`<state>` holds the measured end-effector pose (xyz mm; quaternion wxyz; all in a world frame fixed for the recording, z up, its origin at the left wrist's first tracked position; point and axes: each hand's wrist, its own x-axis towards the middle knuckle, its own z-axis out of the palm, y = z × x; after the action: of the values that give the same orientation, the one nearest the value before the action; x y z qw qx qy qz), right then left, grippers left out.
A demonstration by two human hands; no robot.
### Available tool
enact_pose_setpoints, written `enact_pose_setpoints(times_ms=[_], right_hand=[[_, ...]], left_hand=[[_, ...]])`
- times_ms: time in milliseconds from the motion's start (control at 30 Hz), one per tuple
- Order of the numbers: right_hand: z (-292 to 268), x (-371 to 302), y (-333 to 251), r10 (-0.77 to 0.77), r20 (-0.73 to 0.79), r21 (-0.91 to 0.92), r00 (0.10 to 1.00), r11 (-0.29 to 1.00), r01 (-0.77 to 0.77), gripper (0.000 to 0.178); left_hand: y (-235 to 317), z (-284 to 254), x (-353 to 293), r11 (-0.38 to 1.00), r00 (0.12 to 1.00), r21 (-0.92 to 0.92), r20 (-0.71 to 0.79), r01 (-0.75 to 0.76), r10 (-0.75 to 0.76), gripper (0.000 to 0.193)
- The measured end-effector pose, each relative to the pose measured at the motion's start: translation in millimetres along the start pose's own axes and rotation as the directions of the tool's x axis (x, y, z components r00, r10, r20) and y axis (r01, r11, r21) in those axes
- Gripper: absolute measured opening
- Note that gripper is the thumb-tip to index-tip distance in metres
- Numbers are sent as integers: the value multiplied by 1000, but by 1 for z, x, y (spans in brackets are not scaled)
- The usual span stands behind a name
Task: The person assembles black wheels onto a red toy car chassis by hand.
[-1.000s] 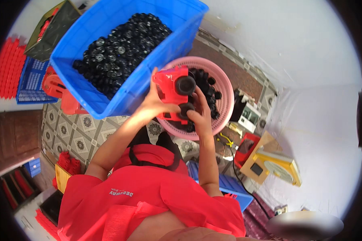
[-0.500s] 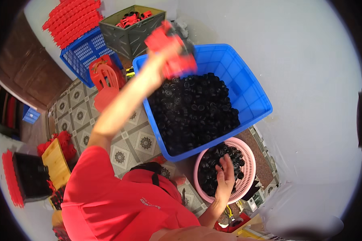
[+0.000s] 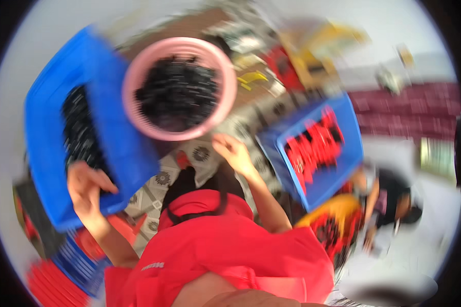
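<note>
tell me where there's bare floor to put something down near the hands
One free patch: the tiled floor between the big blue crate, the pink basket and the right hand. The left hand rests at that crate's corner. Further right is crowded by a blue crate of red parts; the picture is blurred.

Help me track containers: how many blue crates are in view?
2: a large blue crate of black parts at left by the left hand, and another blue crate of red parts at right. Blur may hide more.
</note>
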<state>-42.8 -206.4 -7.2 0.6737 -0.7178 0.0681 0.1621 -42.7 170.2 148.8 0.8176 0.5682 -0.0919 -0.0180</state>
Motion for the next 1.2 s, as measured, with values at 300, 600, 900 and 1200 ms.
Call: enact_pose_setpoints(times_ms=[300, 600, 900, 1200], right_hand=[[-319, -29, 244, -34, -995, -77, 88, 832, -549, 64], [-468, -112, 378, 407, -849, -303, 337, 147, -942, 70], [-339, -115, 192, -391, -793, -608, 466, 480, -632, 67], [-121, -68, 27, -620, -83, -773, 780, 534, 342, 41]], left_hand=[[-219, 260, 15, 497, 451, -15, 442, 868, -775, 57], [-295, 327, 14, 390, 301, 269, 316, 881, -900, 57], [-332, 396, 18, 482, 373, 269, 369, 834, -851, 66], [-310, 318, 36, 880, 771, -345, -443, 325, -459, 93]])
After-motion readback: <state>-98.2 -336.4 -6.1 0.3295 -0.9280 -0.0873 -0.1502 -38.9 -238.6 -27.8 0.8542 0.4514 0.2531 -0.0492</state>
